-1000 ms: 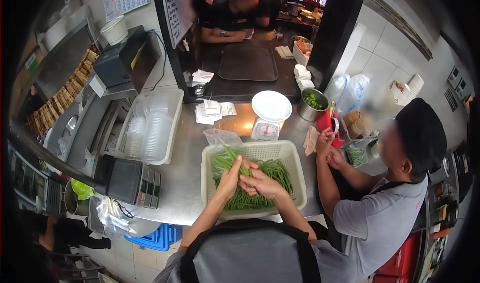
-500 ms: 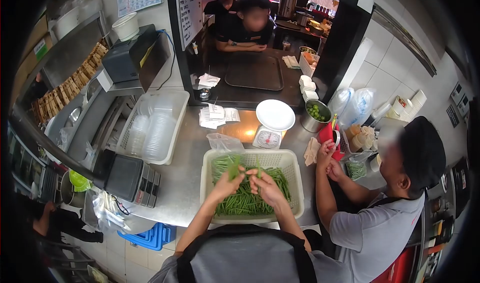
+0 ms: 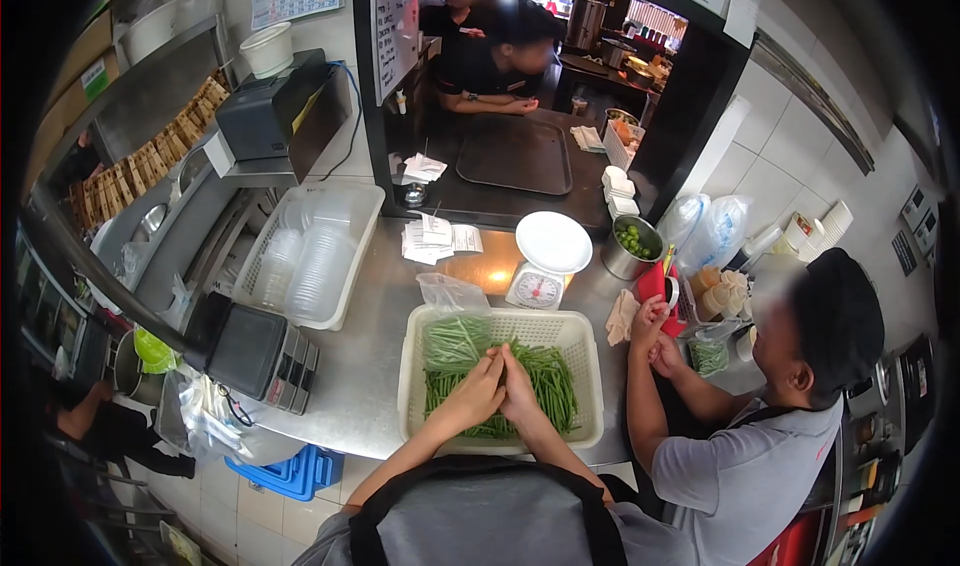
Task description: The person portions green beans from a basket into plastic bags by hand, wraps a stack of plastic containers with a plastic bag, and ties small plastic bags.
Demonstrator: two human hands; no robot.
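A white perforated basket (image 3: 590, 391) in front of me holds a heap of long green beans (image 3: 552, 378). At its back left lies a clear plastic bag (image 3: 455, 341) with cut green bean pieces inside. My left hand (image 3: 476, 388) and my right hand (image 3: 519, 390) meet over the middle of the heap, fingers closed and fingertips touching. A bit of green bean shows at the fingertips; most of what the hands hold is hidden by the fingers.
Behind the basket stands a kitchen scale (image 3: 537, 288) with a white plate (image 3: 554, 242). Left is a tub of plastic containers (image 3: 318, 266); right, a pot of green limes (image 3: 632, 242). A co-worker (image 3: 745, 466) stands at my right. Others lean beyond the serving window's tray (image 3: 514, 154).
My hands were apart, with green beans raised in the left and one bean in the right. They have come together lower over the basket. The view has shifted slightly.
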